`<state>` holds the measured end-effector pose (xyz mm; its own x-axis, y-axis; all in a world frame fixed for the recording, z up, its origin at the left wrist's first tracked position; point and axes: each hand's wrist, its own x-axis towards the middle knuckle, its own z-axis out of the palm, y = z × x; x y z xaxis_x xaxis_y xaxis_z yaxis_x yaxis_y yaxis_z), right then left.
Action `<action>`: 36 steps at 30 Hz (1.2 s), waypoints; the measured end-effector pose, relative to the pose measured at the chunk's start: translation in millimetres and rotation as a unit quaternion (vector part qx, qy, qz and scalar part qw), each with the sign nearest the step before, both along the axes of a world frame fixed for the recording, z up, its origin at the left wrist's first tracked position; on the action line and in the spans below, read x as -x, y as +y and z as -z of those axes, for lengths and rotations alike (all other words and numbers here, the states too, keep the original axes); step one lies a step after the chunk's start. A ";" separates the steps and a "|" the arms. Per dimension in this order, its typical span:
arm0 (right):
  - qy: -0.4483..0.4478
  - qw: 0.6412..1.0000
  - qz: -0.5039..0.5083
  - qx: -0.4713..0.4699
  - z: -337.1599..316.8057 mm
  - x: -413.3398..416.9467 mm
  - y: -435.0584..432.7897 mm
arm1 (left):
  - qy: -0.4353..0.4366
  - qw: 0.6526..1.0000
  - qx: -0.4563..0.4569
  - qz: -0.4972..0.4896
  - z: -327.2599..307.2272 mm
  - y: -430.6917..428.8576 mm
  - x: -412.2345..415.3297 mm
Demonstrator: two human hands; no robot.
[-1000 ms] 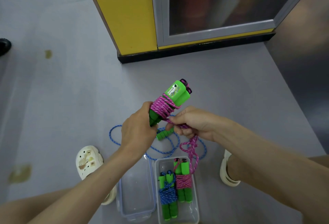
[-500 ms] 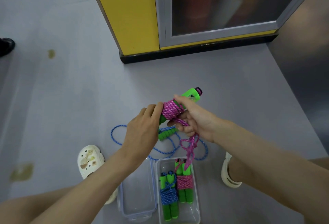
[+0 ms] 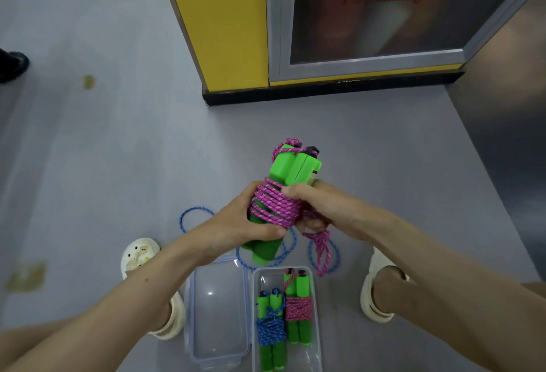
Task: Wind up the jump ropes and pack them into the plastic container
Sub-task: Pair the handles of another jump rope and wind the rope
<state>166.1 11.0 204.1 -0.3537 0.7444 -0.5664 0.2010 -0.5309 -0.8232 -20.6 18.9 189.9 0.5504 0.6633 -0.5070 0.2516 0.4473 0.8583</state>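
Note:
I hold a pink jump rope (image 3: pixel 276 207) wound around its two green handles (image 3: pixel 291 169) above the floor. My left hand (image 3: pixel 245 224) grips the lower part of the handles. My right hand (image 3: pixel 319 207) pinches the rope's loose end against the coil, and a short tail (image 3: pixel 322 249) hangs down from it. Below stands the clear plastic container (image 3: pixel 317 327) with a wound blue rope bundle (image 3: pixel 270 330) and a wound pink rope bundle (image 3: pixel 298 309) inside. A loose blue jump rope (image 3: pixel 195 212) lies on the floor behind the container.
The container's clear lid (image 3: pixel 218 312) lies open to its left. My feet in white sandals, left (image 3: pixel 139 256) and right (image 3: pixel 375 292), flank the container. A yellow-framed fire extinguisher cabinet (image 3: pixel 236 23) stands ahead on the grey floor. A dark shoe (image 3: pixel 11 64) shows at the far left edge.
The pink rope has been wound further round the handles, leaving a shorter hanging tail. The bundle has turned more upright, and my right hand now presses against the coil.

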 end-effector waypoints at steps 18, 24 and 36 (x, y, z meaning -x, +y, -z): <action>-0.095 0.992 0.041 0.076 9.6 -11.4 4.5 | 0.371 0.861 -0.343 0.053 4.9 3.2 3.7; -0.098 0.989 0.033 0.107 8.6 -5.4 1.4 | 0.452 0.809 -0.375 0.016 6.0 -1.5 -3.4; 0.005 0.989 0.100 0.105 1.5 4.5 -0.5 | 0.487 0.597 -0.636 0.046 24.3 -7.4 -12.7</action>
